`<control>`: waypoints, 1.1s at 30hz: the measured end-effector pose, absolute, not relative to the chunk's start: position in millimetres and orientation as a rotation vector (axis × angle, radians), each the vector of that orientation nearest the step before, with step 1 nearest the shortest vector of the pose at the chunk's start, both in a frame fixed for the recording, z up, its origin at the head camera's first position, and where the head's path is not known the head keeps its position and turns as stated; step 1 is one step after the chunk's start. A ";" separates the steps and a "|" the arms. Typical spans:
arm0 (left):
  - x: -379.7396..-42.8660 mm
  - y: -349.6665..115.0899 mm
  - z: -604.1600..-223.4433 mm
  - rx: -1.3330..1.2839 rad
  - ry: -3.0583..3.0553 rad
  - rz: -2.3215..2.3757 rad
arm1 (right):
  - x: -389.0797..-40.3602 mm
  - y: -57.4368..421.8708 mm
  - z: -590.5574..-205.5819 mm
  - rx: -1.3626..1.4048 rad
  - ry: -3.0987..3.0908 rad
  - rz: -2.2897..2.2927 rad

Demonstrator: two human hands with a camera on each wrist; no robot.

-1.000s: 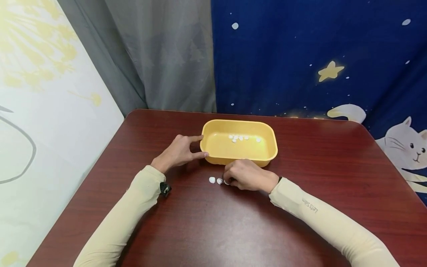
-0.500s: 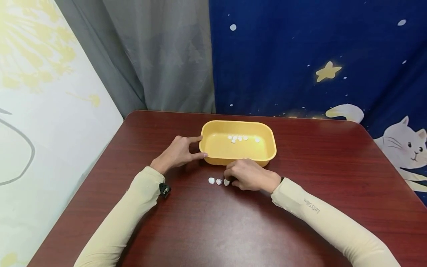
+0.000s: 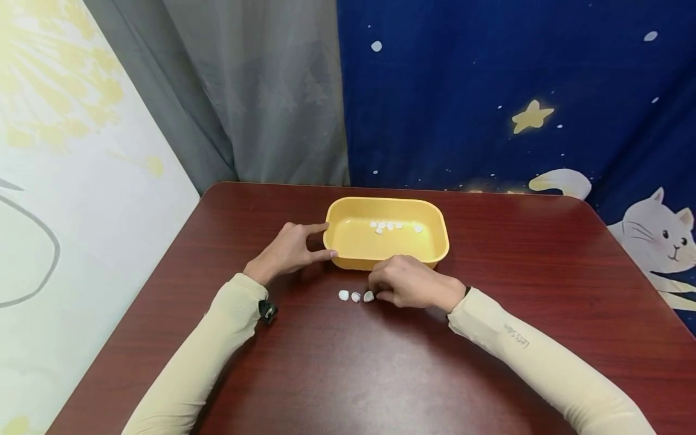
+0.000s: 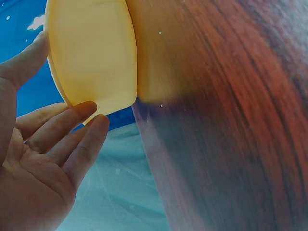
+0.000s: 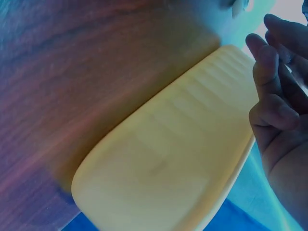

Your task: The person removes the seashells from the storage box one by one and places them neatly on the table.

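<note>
My left hand (image 3: 290, 249) holds the left end of a yellow plastic tub (image 3: 359, 264), its thumb at the near corner and its index finger at the side rim. In the left wrist view, the thumb and fingers span the corner of the tub. Several small white shells (image 3: 379, 231) lie inside toward the back. On the table in front stand three more in a short row: left shell (image 3: 344, 295), middle shell (image 3: 356, 297), right shell (image 3: 368, 296). Just beside the right one is my right hand (image 3: 408, 283), fingers bent, thumb slightly apart, nothing visible between the tips.
The dark red wooden table (image 3: 348, 368) extends to both sides and toward me. Behind it hang a grey curtain (image 3: 283, 96) and a blue curtain (image 3: 451, 90) with stars and a cat. A white patterned wall (image 3: 70, 199) borders the left side.
My right hand has let go of the right shell and drawn slightly away to the right, so that shell shows fully now. The left hand stays on the tub.
</note>
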State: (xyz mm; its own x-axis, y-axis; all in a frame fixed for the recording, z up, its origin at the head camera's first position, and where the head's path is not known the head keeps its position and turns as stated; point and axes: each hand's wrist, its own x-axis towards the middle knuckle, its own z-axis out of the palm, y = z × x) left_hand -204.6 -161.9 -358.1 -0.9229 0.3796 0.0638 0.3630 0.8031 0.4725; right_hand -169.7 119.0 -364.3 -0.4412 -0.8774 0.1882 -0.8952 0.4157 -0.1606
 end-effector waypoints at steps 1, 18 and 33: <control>-204.5 -161.8 -358.4 0.615 2.955 0.765 | -170.2 120.0 -363.1 1.618 -2.574 0.381; -204.0 -161.5 -358.9 0.588 2.943 0.762 | -191.2 140.3 -333.1 1.536 -2.601 0.490; -204.0 -162.2 -359.0 0.577 2.940 0.765 | -221.1 154.2 -314.6 1.435 -2.708 0.466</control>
